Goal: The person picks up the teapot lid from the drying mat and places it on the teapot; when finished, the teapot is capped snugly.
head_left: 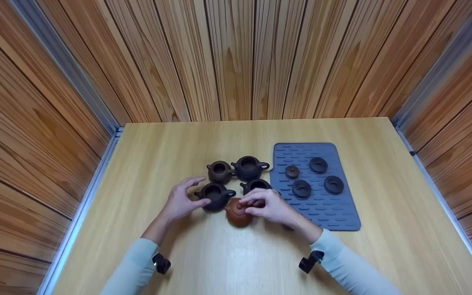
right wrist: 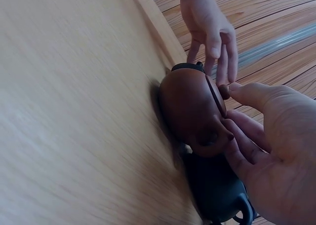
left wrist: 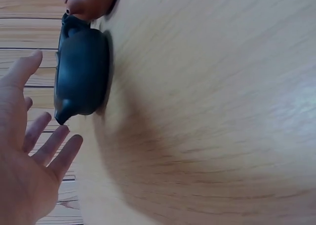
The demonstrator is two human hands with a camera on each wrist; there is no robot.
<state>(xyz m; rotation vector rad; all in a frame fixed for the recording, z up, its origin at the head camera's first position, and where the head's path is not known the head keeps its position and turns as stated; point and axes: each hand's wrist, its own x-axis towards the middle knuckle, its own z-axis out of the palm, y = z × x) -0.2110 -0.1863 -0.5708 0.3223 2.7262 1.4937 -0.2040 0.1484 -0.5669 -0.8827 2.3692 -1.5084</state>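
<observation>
A reddish-brown teapot [head_left: 238, 216] stands on the table, its lid [right wrist: 216, 97] seated on top. My right hand [head_left: 271, 207] pinches that lid at its knob, thumb tip on the knob and fingers by the lid's edge. Left of it is a lidless black teapot [head_left: 216, 198]. Beside this pot my left hand [head_left: 180, 198] spreads its fingers, the thumb near the pot's rim in the head view. In the left wrist view the thumb and fingers are apart around the black pot's spout side. Partly behind my right hand stands another dark, lidless teapot [head_left: 256, 185].
Two more lidless teapots, a small brown one [head_left: 219, 172] and a black one [head_left: 247, 168], stand farther back. On the right a grey mat [head_left: 314, 217] bears several lids, among them a small brown lid [head_left: 292, 171] and a dark lid [head_left: 334, 184]. Wooden walls surround the table.
</observation>
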